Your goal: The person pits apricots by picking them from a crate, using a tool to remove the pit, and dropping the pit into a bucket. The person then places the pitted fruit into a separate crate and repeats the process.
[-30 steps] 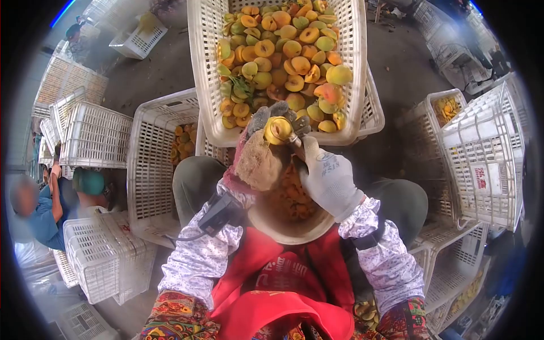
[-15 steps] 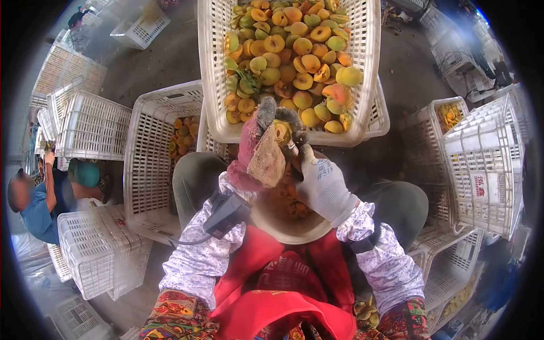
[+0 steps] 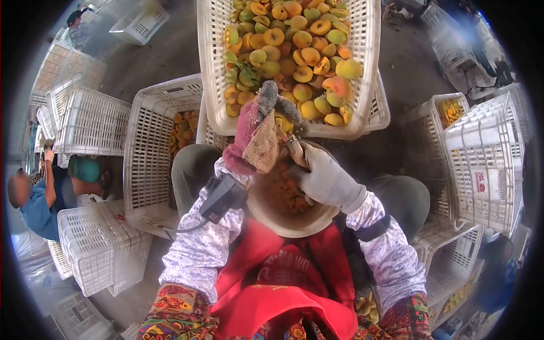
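My left hand (image 3: 258, 133), in a pink and grey glove with a tan patch, is closed around a yellow peach piece (image 3: 283, 122), mostly covered by the fingers. My right hand (image 3: 331, 178), in a whitish knit glove, grips a small wooden-handled pitting tool (image 3: 296, 153). Its thin metal end points up at the fruit. Below both hands, between my knees, a pale bucket (image 3: 309, 228) holds orange-brown peach pits (image 3: 286, 190). Just beyond my hands stands a white crate (image 3: 218, 122) full of halved peaches (image 3: 303, 73).
The peach crate rests on another white crate (image 3: 379, 110). To the left, a tilted crate (image 3: 148, 187) has more fruit inside. Stacked crates (image 3: 93, 122) stand farther left, near a person in blue (image 3: 42, 207). More crates (image 3: 481, 164) stand at right.
My right hand has moved down and turned, drawing back from the fruit so more of the tool's handle shows. My left hand has shifted slightly up and left, still around the peach.
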A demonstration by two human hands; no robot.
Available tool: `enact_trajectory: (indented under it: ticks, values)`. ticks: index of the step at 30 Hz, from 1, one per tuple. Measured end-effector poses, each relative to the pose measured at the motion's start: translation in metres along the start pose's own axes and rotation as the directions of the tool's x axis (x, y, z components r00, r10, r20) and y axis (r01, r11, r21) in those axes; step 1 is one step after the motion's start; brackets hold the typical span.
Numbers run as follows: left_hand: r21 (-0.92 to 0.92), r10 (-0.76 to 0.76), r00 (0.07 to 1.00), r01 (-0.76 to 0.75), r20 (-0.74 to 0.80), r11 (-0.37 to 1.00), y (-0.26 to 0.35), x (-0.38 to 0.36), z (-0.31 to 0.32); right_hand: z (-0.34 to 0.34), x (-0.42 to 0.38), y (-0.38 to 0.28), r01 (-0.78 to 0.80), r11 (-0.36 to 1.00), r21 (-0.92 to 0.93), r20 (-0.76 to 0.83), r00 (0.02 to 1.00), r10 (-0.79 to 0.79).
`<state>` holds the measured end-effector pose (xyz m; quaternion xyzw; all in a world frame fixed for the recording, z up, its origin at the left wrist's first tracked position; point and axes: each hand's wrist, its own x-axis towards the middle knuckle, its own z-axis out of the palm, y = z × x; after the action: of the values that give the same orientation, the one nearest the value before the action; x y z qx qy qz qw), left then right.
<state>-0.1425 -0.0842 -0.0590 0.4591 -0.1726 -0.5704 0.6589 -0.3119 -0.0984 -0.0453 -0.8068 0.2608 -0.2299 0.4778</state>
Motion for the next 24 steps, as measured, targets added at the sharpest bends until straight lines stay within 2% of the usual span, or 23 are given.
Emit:
enact_trajectory:
  ticks: [2, 3, 4, 5, 6, 8, 11, 13, 14, 15, 16, 17, 18, 19, 20, 21, 22, 23, 24]
  values:
    - [0.149, 0.120, 0.992, -0.124, 0.039, 0.981, -0.005, 0.000, -0.005, 0.001, 0.000, -0.001, 0.019, 0.999, 0.038, 0.024, 1.000, -0.020]
    - [0.148, 0.119, 0.992, -0.123, 0.038, 0.981, -0.014, 0.005, -0.006, 0.003, 0.000, -0.001, -0.060, 0.998, 0.005, 0.032, 0.998, 0.060]
    - [0.143, 0.206, 0.977, -0.197, -0.052, 0.970, -0.024, 0.010, -0.006, 0.005, 0.000, 0.000, -0.137, 0.990, -0.028, 0.040, 0.990, 0.138]
    - [0.148, 0.289, 0.947, -0.269, -0.141, 0.952, -0.031, 0.014, -0.009, 0.005, 0.001, 0.000, -0.138, 0.990, -0.026, 0.042, 0.989, 0.139]
    - [0.152, 0.286, 0.948, -0.265, -0.140, 0.952, -0.028, 0.012, -0.009, 0.004, 0.003, 0.000, -0.173, 0.985, 0.003, 0.067, 0.983, 0.172]
    - [0.183, 0.144, 0.989, -0.145, 0.019, 0.972, -0.010, 0.003, 0.000, -0.001, 0.002, -0.002, -0.213, 0.977, 0.029, 0.087, 0.974, 0.210]
    - [0.253, -0.078, 0.969, 0.018, 0.233, 0.967, 0.015, -0.009, 0.008, -0.002, -0.002, 0.000, -0.209, 0.968, 0.136, 0.127, 0.973, 0.192]
    - [0.233, -0.096, 0.975, 0.049, 0.199, 0.971, 0.014, -0.012, 0.009, 0.006, -0.009, 0.009, -0.117, 0.988, -0.100, 0.030, 0.992, 0.120]
    - [0.217, -0.113, 0.979, 0.075, 0.170, 0.973, 0.013, -0.013, 0.011, 0.005, -0.008, 0.014, -0.117, 0.988, -0.099, 0.030, 0.992, 0.120]
    - [0.219, -0.117, 0.978, 0.078, 0.172, 0.973, 0.011, -0.012, 0.012, 0.001, -0.004, 0.012, -0.201, 0.979, 0.023, 0.122, 0.973, 0.197]
    - [0.137, -0.127, 0.984, 0.111, 0.121, 0.984, 0.009, -0.010, 0.015, -0.002, -0.001, 0.009, -0.295, 0.946, 0.137, 0.222, 0.940, 0.261]
    - [0.050, -0.139, 0.988, 0.135, 0.070, 0.990, 0.008, -0.008, 0.017, -0.006, 0.001, 0.005, -0.298, 0.945, 0.137, 0.221, 0.939, 0.264]
    - [0.048, -0.137, 0.988, 0.133, 0.070, 0.990, 0.007, -0.005, 0.014, -0.010, 0.004, 0.000, -0.399, 0.890, 0.221, 0.296, 0.897, 0.328]
    - [0.124, -0.052, 0.994, 0.040, 0.093, 0.991, 0.005, -0.001, 0.008, -0.012, 0.007, -0.003, -0.496, 0.818, 0.292, 0.377, 0.846, 0.378]
    - [0.198, 0.032, 0.992, -0.056, 0.120, 0.979, 0.003, 0.000, 0.004, -0.006, 0.006, 0.002, -0.493, 0.820, 0.290, 0.381, 0.846, 0.373]
    - [0.199, 0.033, 0.993, -0.056, 0.115, 0.978, 0.006, -0.002, 0.005, 0.003, 0.003, 0.006, -0.279, 0.953, 0.122, 0.159, 0.953, 0.259]
    - [0.109, -0.062, 0.991, 0.049, 0.118, 0.993, 0.010, -0.005, 0.007, 0.009, 0.000, 0.009, -0.083, 0.992, -0.099, -0.039, 0.996, 0.079]
    - [0.018, -0.157, 0.978, 0.156, 0.135, 0.988, 0.011, -0.005, 0.009, 0.014, 0.000, 0.014, -0.089, 0.991, -0.096, -0.043, 0.995, 0.085]
    - [0.018, -0.166, 0.977, 0.165, 0.136, 0.986, 0.005, -0.005, 0.011, 0.018, 0.004, 0.013, -0.144, 0.990, 0.003, -0.048, 0.988, 0.144]
